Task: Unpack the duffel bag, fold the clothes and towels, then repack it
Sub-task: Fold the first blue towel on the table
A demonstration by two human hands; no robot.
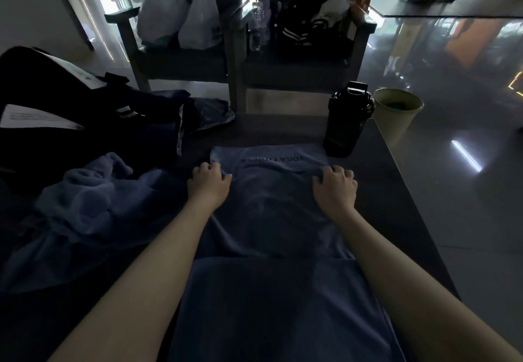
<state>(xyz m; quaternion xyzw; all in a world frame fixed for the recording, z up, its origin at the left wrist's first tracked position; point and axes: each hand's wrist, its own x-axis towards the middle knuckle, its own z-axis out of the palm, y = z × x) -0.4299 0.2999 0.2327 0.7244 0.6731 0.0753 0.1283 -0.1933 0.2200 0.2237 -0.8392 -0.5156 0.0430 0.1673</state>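
A blue-grey towel [277, 220] lies lengthwise down the middle of the dark bench [396, 192], running from the near edge toward the far side, with printed lettering across its far end that reads upside down from here. A fold line crosses the towel partway down, so the nearer part sits as a separate layer. Both hands rest on the towel just short of the lettering: the left hand [208, 183] at the towel's left edge with its fingers curled around a pinch of cloth, and the right hand [335, 187] near the right edge, fingers likewise bent and gripping the fabric. Both forearms stretch along the towel's two sides. To the left of the towel lies a crumpled lighter blue towel [85, 206] in a loose heap. Behind that sits the black duffel bag [56, 112], open, with white stripes and pale sheets of paper showing, and a dark garment [206, 115] spills from it toward the centre. At the far right corner of the bench stands a black shaker bottle [346, 121], just beside a pale green bin [397, 112] on the floor. Beyond the bench, two wooden chairs [181, 59] hold white plastic bags [181, 13] and dark clothing.
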